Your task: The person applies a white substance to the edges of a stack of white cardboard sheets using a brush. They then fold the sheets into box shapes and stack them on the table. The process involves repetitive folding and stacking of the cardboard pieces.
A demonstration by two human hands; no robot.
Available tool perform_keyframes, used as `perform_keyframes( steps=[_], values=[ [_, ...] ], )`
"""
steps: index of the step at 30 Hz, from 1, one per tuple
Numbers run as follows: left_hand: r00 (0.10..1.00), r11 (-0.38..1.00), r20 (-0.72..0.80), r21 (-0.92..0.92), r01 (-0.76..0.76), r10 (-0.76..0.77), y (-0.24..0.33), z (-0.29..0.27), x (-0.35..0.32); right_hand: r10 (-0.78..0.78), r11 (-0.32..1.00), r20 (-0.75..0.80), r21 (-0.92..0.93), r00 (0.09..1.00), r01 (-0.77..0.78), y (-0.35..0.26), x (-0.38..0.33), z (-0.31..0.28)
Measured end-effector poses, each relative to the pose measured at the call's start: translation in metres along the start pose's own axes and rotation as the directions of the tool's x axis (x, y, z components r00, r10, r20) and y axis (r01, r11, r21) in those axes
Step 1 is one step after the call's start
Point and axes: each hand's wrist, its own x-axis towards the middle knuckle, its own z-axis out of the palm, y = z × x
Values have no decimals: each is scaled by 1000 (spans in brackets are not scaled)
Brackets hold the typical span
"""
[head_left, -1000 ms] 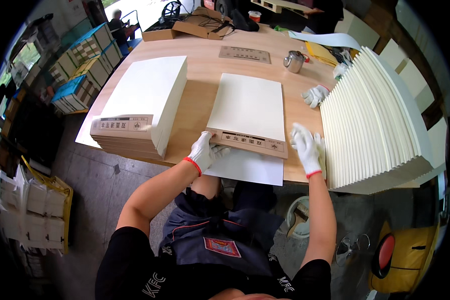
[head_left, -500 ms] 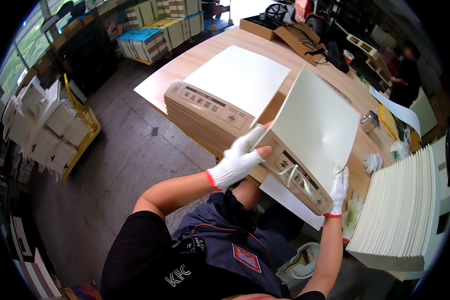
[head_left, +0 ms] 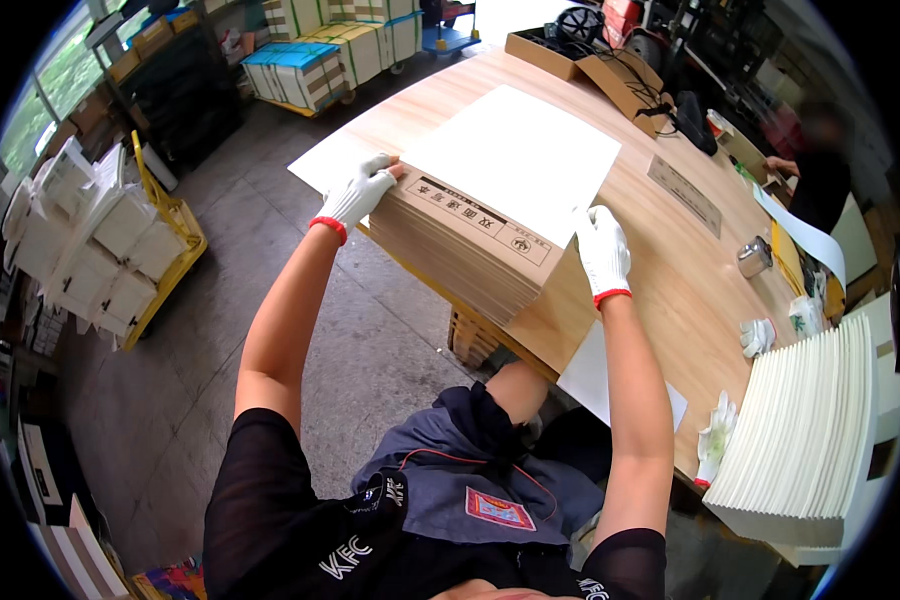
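Observation:
A thick stack of sketch pads [head_left: 455, 258] with brown bound edges stands at the table's near left side. On top lies a sketch pad [head_left: 515, 150] with a blank white sheet and a printed brown band facing me. My left hand [head_left: 358, 192], in a white glove with bare fingertips showing, grips this pad at the left end of its band. At its right edge my right hand [head_left: 603, 250], also gloved, holds the side near the front corner; the thumb is partly hidden. The pad lies flat, roughly lined up with the stack beneath.
Right of the stack lie a brown printed strip [head_left: 685, 195] and a metal tin [head_left: 755, 257]. Spare gloves [head_left: 715, 435] rest beside a tall row of white sheets [head_left: 795, 430]. An open cardboard box [head_left: 540, 52] stands at the back. Another person [head_left: 820, 175] is at the far right.
The pad I held tilted over the table, right of the stack, now lies flat on the stack. Both hands moved left, the left one to the pad's far left end.

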Motion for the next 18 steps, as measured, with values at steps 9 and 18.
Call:
perform_keyframes(
  steps=[9,18],
  values=[
    [993,988,-68,-114,-104,97,-15,22,10,-53,998,-29,21,998,54,13,-7,-5],
    [704,696,-210,490,-524,678,23,7,11,-255,906,9,351,967,236,15,-55,-60]
  ],
)
